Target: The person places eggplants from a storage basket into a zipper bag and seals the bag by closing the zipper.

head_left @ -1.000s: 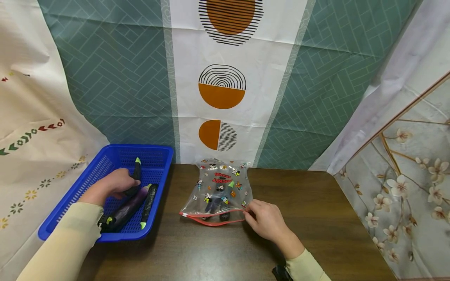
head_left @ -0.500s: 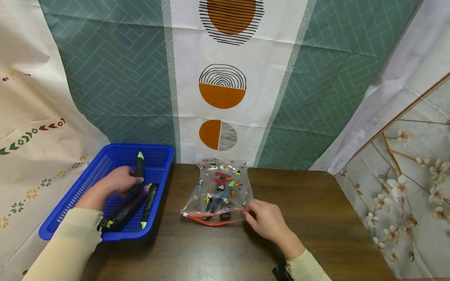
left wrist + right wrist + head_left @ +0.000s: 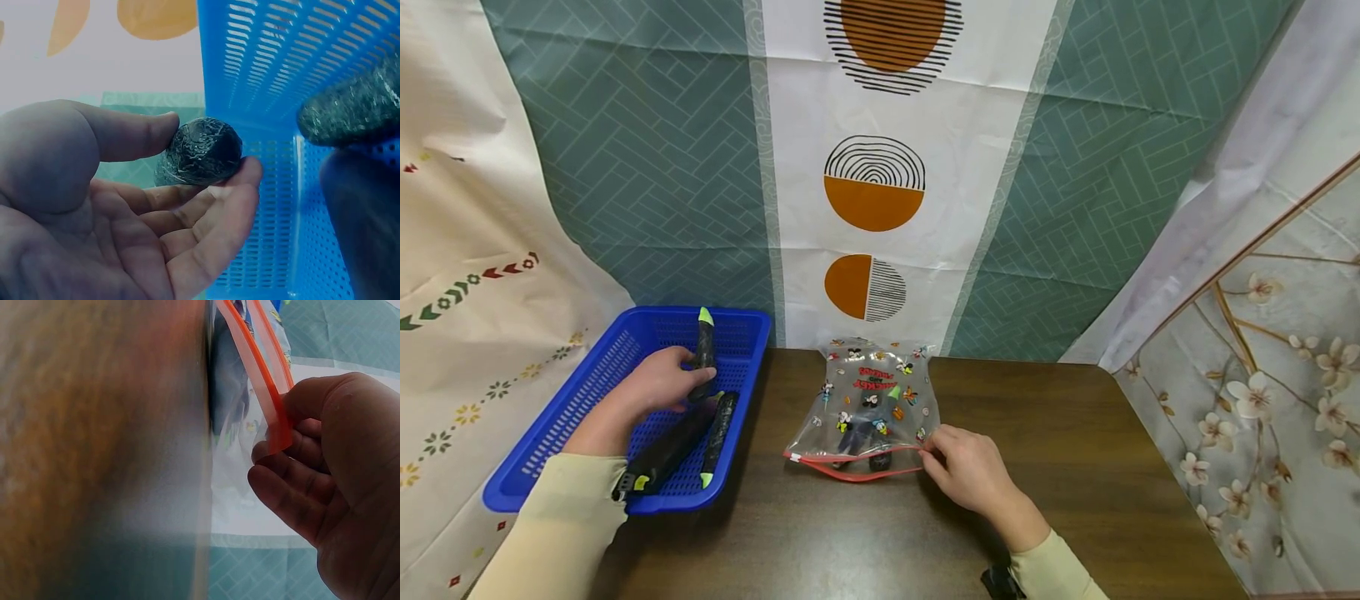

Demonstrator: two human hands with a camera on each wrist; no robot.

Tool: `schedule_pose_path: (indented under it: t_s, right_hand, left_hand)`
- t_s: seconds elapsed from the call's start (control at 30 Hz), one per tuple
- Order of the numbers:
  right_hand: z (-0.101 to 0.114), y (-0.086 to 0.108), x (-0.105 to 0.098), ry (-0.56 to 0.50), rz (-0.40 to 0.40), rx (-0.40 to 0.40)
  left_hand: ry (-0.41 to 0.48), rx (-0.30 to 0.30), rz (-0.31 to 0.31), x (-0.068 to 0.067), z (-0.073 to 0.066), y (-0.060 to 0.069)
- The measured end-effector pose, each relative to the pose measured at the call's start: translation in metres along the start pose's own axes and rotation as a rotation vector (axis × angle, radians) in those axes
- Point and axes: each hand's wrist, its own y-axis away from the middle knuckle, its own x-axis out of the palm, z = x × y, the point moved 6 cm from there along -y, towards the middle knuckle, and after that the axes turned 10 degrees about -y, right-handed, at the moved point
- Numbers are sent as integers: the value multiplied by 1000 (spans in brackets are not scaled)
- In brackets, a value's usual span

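Observation:
My left hand [image 3: 658, 383] grips a dark green zucchini [image 3: 705, 346] with a pale green stem end, above the blue basket [image 3: 756, 367]. In the left wrist view, thumb and fingers curl round its blunt, speckled end [image 3: 203, 150]. Lower in the basket lie a dark eggplant [image 3: 673, 446] and another zucchini [image 3: 720, 433]. My right hand [image 3: 966, 467] pinches the right corner of a clear zip bag [image 3: 857, 425] printed with cartoon figures. The bag's red-edged mouth gapes toward me, and dark vegetables show inside. In the right wrist view, thumb and fingertips hold the red zip strip [image 3: 269, 400].
The brown wooden table [image 3: 775, 542] carries the basket at left and the bag in the middle. A patterned cloth [image 3: 880, 292] hangs behind the table's back edge. A white slider [image 3: 794, 457] sits at the bag's left corner.
My left hand has moved slightly right and up with the zucchini, which now stands higher, nearer the basket's back wall. The right hand and bag have stayed put.

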Motion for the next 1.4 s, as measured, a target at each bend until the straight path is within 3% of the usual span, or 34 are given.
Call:
schedule_pose_path:
  t_s: [0.3, 0.77, 1.03, 1.4]
  right_hand:
    - [0, 0, 0, 0, 8, 8]
    - [-2, 1, 2, 5, 13, 14]
    - [0, 0, 0, 12, -4, -2]
    - [0, 1, 0, 8, -5, -1]
  left_hand:
    - [45, 6, -36, -2, -9, 5]
    - [144, 121, -186, -14, -32, 18]
    - [197, 161, -195, -14, -44, 25]
    - [257, 174, -191, -2, -67, 35]
